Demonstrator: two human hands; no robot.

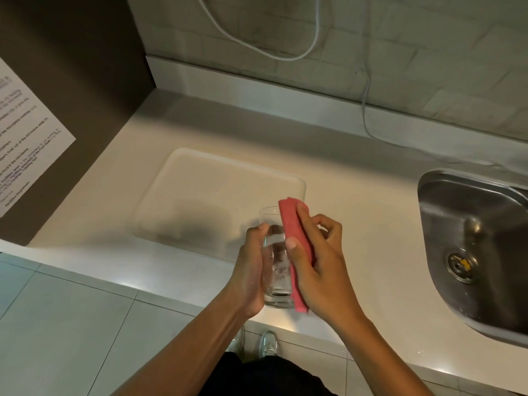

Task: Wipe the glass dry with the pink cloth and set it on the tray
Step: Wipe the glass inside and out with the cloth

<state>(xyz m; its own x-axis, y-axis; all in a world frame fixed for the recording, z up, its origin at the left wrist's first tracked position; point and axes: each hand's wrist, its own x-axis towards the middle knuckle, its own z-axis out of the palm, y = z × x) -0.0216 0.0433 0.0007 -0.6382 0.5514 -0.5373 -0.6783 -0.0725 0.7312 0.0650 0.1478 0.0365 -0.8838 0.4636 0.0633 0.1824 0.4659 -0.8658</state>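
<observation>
A clear tall glass (275, 261) is held above the counter's front edge, its rim pointing away from me. My left hand (251, 270) grips its left side. My right hand (317, 264) presses a folded pink cloth (294, 224) against the glass's right side, thumb on the front of the cloth. The cloth covers the right wall of the glass from rim to base. A pale square tray (200, 181) lies flat on the counter just beyond and left of the glass, with nothing on it.
A steel sink (474, 241) is sunk into the white counter (365, 201) at the right. A dark cabinet with a printed sheet (25, 138) stands at the left. A white cable (365, 110) hangs down the tiled wall. Floor tiles and my shoes (268, 342) show below.
</observation>
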